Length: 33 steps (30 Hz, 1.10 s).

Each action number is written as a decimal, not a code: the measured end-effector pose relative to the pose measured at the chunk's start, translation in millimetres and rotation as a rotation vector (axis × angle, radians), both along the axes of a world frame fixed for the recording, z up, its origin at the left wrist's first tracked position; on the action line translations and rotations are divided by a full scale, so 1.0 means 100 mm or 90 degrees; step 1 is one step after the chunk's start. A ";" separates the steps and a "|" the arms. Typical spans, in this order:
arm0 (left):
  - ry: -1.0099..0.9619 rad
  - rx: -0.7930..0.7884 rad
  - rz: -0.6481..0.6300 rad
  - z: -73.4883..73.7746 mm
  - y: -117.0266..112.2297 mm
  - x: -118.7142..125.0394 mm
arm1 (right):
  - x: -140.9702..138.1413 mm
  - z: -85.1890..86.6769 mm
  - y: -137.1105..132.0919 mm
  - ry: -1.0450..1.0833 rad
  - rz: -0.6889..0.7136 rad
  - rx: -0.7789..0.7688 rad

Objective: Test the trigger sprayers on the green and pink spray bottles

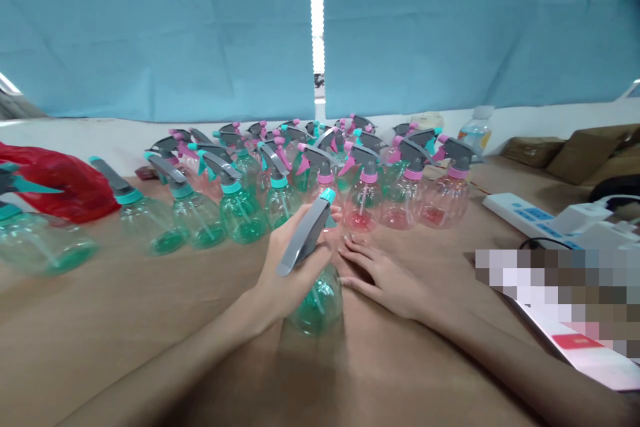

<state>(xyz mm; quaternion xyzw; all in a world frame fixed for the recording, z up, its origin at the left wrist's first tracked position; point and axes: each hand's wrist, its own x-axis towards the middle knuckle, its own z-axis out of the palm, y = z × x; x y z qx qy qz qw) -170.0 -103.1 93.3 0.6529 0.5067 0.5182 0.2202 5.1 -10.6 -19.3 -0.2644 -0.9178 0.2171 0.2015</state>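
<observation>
A green spray bottle (316, 307) with a grey and teal spray head stands in front of me. My left hand (287, 263) is wrapped round its neck, just under the spray head. To its right, my right hand (387, 280) lies low over the table with its fingers spread and nothing in them. Its thumb tip is close to the bottle's side; whether they touch I cannot tell. Beyond the hands, a row of green spray bottles (243, 217) stands to the left, and pink spray bottles (363, 207) stand to the right.
More spray bottles crowd behind the front row. A red plastic bag (75, 190) lies at the left. On the right are a white power strip (520, 213) with plugs, a partly blurred flat device (575, 343) and cardboard (590, 153). A drink bottle (476, 130) stands at the back.
</observation>
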 end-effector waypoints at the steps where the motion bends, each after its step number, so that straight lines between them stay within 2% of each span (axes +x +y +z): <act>1: 0.000 0.002 0.002 0.00 0.00 0.00 | 0.00 0.00 0.00 0.001 0.001 0.000; 16: 0.043 0.010 0.038 0.03 -0.02 -0.03 | 0.00 0.02 -0.01 0.003 -0.006 -0.004; 29: 0.011 -0.017 -0.009 0.04 0.01 -0.06 | 0.00 0.01 0.00 -0.004 -0.004 -0.007; 33: -0.004 -0.033 -0.002 0.00 0.02 -0.07 | 0.01 0.02 -0.01 -0.009 -0.005 -0.007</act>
